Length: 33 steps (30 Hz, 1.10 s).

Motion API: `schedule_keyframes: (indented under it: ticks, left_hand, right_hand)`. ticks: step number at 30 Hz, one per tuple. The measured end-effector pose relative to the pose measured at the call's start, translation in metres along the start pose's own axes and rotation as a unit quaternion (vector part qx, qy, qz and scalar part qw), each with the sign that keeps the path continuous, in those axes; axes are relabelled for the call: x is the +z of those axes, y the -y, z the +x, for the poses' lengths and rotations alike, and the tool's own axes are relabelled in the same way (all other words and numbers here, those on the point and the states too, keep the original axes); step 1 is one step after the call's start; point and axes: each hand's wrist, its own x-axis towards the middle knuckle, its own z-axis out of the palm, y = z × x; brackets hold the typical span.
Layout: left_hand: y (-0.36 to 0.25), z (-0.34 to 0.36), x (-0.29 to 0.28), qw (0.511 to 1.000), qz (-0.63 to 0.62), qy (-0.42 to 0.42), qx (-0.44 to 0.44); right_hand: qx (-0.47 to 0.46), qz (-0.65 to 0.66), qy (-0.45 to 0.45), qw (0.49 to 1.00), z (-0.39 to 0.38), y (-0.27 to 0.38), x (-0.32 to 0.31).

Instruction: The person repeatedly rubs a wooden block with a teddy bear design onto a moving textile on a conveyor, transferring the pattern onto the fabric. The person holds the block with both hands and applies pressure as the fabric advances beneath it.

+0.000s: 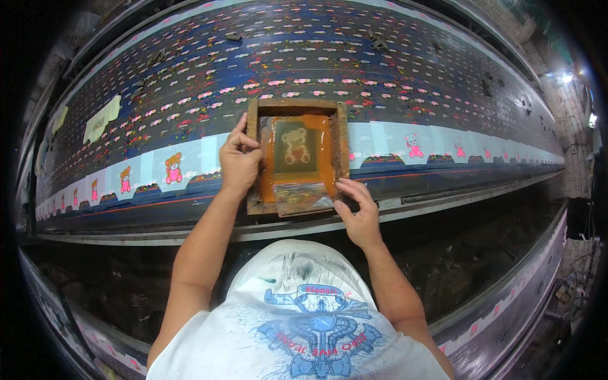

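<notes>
A wooden-framed printing screen (253, 206) lies over the pale fabric strip on the long table. Its mesh has an orange border and a bear-shaped stencil (295, 145) in the middle. Across the lower end of the frame rests a paint-smeared squeegee (305, 198). My left hand (240, 161) grips the frame's left side, forefinger stretched along the wood and the other fingers curled. At the lower right corner, my right hand (359, 212) holds the frame between fingers and thumb, close to the squeegee's right end.
Printed brown-and-pink bears (173, 168) line the strip on the left; paler pink bears (415, 145) line it on the right. A yellowish cloth piece (101, 119) lies at the left. A metal rail (443, 197) edges the table. Another printed table (500, 323) stands at lower right.
</notes>
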Motion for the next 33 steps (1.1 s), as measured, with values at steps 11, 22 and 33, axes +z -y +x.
schedule_keyframes:
  ticks: [11,22,33]
  left_hand:
    - [0.023,-0.013,0.12,0.996,-0.048,-0.019,-0.075]
    - [0.018,-0.012,0.124,0.993,0.0,-0.026,-0.118]
    - [0.012,-0.014,0.129,0.993,0.02,-0.029,-0.114]
  right_hand:
    - [-0.032,-0.011,0.033,0.999,0.0,-0.061,-0.126]
    - [-0.185,-0.073,0.09,0.976,0.027,-0.039,-0.138]
    - [-0.286,-0.207,0.192,0.916,0.06,-0.027,-0.103]
